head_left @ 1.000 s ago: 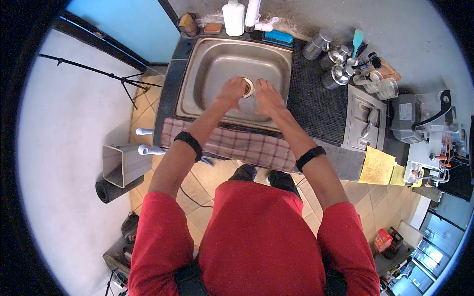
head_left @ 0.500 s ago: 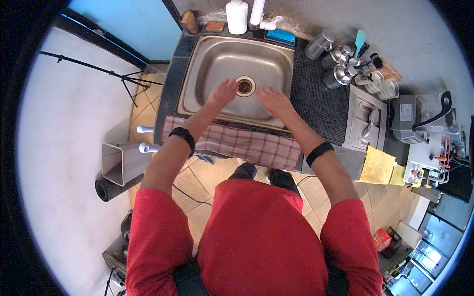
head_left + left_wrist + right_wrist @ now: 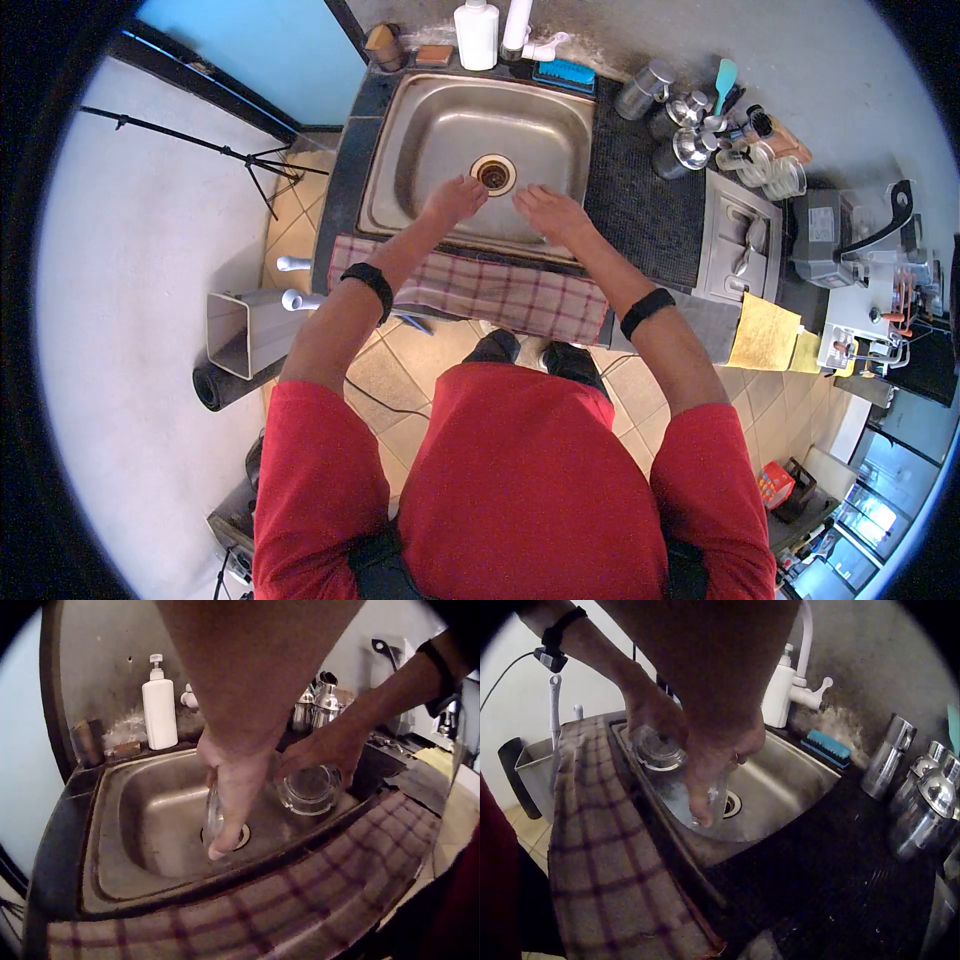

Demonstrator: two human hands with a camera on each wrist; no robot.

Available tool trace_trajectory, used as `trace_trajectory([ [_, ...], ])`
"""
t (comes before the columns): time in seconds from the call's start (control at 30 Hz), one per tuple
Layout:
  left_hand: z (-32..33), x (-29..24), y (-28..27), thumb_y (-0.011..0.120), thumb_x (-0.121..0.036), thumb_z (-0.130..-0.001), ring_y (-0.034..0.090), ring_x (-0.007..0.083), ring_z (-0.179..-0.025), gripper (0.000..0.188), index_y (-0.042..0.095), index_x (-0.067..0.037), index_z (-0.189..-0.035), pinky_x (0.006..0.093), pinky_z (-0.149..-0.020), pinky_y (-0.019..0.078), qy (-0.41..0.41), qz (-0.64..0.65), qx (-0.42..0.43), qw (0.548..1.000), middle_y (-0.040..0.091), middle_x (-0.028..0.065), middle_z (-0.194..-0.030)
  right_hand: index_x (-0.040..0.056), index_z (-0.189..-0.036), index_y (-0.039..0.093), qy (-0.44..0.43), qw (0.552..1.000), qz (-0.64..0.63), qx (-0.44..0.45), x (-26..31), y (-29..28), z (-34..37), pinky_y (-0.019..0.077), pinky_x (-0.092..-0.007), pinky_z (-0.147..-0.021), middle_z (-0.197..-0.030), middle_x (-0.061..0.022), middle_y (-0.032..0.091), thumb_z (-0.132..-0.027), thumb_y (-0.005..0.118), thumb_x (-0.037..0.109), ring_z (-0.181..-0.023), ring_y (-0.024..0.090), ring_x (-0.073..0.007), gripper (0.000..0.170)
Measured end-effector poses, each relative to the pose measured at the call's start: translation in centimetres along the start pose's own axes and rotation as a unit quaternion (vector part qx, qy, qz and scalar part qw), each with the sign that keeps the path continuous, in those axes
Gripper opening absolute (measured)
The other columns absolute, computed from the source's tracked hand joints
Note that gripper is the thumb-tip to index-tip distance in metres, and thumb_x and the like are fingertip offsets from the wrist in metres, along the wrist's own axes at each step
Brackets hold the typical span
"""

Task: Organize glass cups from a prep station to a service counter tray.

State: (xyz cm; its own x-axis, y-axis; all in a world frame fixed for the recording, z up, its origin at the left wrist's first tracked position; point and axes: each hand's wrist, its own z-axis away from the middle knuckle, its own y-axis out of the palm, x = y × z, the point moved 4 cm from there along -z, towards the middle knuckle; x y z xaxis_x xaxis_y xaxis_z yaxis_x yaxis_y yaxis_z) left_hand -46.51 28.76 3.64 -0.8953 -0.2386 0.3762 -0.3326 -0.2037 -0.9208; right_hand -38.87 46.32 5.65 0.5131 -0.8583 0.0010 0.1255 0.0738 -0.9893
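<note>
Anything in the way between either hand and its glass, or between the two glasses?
Nothing visible: the left hand holds its glass, the right hand holds the other glass, and between them the head view shows only sink and drain.

I wear a red short-sleeved shirt (image 3: 530,480) and black forearm bands (image 3: 368,284), the left carrying a small dark box (image 3: 550,659).

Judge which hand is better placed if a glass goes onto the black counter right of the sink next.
Probably the right hand: it holds a clear glass and is nearer that black counter. The left hand holds another glass, but farther off, with the right hand between.
</note>
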Motion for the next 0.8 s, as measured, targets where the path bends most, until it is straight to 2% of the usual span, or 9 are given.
trace_trajectory([
  [0.1,-0.3,0.0,0.9,0.057,-0.022,-0.092,0.057,0.0172,-0.115,0.033,0.061,-0.012,-0.123,0.0335,-0.094,0.0491,0.003,0.002,0.024,1.000,0.063,-0.0007,-0.117,0.0004,-0.131,0.048,-0.009,0.998,-0.005,0.055,0.4,-1.3,0.2,0.0478,-0.0347,-0.106,-0.131,-0.0110,0.053,-0.060,0.080,0.000,-0.127,0.050,-0.0279,0.077],
  [0.23,-0.7,0.6,-0.1,0.056,-0.023,-0.093,0.057,0.0175,-0.117,0.038,0.059,-0.011,-0.129,0.0349,-0.095,0.0487,-0.005,0.006,0.071,0.997,0.062,-0.0007,-0.121,0.0006,-0.130,0.048,0.030,0.997,-0.045,0.056,0.0,-0.1,0.1,0.0480,-0.0350,-0.106,-0.130,-0.0109,0.053,-0.060,0.081,0.001,-0.127,0.050,-0.0282,0.077],
  [0.3,-0.5,0.6,0.0,0.055,-0.023,-0.094,0.054,0.0186,-0.122,0.040,0.058,-0.011,-0.131,0.0368,-0.099,0.0471,-0.028,0.060,0.139,0.988,0.061,-0.0001,-0.124,0.0070,-0.118,0.058,-0.002,0.993,0.006,-0.121,0.0,-0.1,0.4,0.0569,-0.0373,-0.092,-0.112,-0.0086,0.059,-0.093,0.053,0.018,-0.114,0.060,-0.0274,0.028],
  [0.43,0.0,0.1,0.9,0.053,-0.023,-0.095,0.053,0.0198,-0.124,0.039,0.059,-0.011,-0.131,0.0389,-0.103,0.0452,-0.001,0.016,0.091,0.996,0.061,0.0010,-0.124,0.0070,-0.117,0.058,-0.019,0.994,0.000,-0.110,0.0,0.5,0.3,0.0578,-0.0386,-0.090,-0.110,-0.0096,0.059,-0.094,0.053,0.019,-0.112,0.061,-0.0279,0.026],
  [0.6,-0.2,0.3,1.8,0.050,-0.024,-0.096,0.054,0.0226,-0.123,0.034,0.061,-0.011,-0.125,0.0402,-0.104,0.0444,-0.059,-0.032,0.045,0.997,0.061,0.0031,-0.124,0.0070,-0.115,0.058,0.024,0.993,-0.010,-0.114,-0.3,0.3,-0.1,0.0577,-0.0398,-0.089,-0.109,-0.0109,0.060,-0.093,0.054,0.019,-0.109,0.062,-0.0288,0.025],
  [0.63,-0.3,0.2,1.3,0.050,-0.024,-0.096,0.054,0.0226,-0.123,0.034,0.061,-0.011,-0.125,0.0402,-0.104,0.0444,-0.059,-0.032,0.045,0.997,0.061,0.0031,-0.124,0.0070,-0.115,0.058,0.024,0.993,-0.010,-0.114,-0.2,-0.1,0.1,0.0577,-0.0398,-0.089,-0.109,-0.0109,0.060,-0.093,0.054,0.019,-0.109,0.062,-0.0288,0.025],
  [0.7,-0.3,0.0,2.1,0.051,-0.026,-0.095,0.054,0.0233,-0.121,0.032,0.063,-0.012,-0.121,0.0390,-0.098,0.0460,-0.081,0.008,0.180,0.980,0.060,0.0041,-0.124,0.0065,-0.114,0.058,0.018,0.997,-0.017,-0.076,0.0,-0.3,0.5,0.0585,-0.0399,-0.087,-0.109,-0.0118,0.060,-0.094,0.053,0.019,-0.108,0.062,-0.0293,0.025],
  [0.73,-0.3,-0.2,2.9,0.051,-0.026,-0.095,0.054,0.0233,-0.121,0.032,0.063,-0.012,-0.121,0.0390,-0.098,0.0460,-0.082,0.006,0.179,0.980,0.060,0.0041,-0.124,0.0065,-0.114,0.058,0.019,0.997,-0.017,-0.078,-0.1,-0.6,0.4,0.0585,-0.0399,-0.087,-0.109,-0.0118,0.060,-0.094,0.053,0.019,-0.108,0.062,-0.0293,0.025],
  [0.8,0.0,-0.4,2.8,0.052,-0.027,-0.094,0.053,0.0235,-0.117,0.030,0.066,-0.013,-0.116,0.0395,-0.090,0.0465,-0.112,-0.065,0.110,0.985,0.060,0.0044,-0.119,0.0061,-0.114,0.058,-0.002,0.996,0.021,-0.089,0.0,-0.7,0.6,0.0586,-0.0398,-0.087,-0.109,-0.0118,0.061,-0.094,0.052,0.020,-0.107,0.063,-0.0291,0.025],
])
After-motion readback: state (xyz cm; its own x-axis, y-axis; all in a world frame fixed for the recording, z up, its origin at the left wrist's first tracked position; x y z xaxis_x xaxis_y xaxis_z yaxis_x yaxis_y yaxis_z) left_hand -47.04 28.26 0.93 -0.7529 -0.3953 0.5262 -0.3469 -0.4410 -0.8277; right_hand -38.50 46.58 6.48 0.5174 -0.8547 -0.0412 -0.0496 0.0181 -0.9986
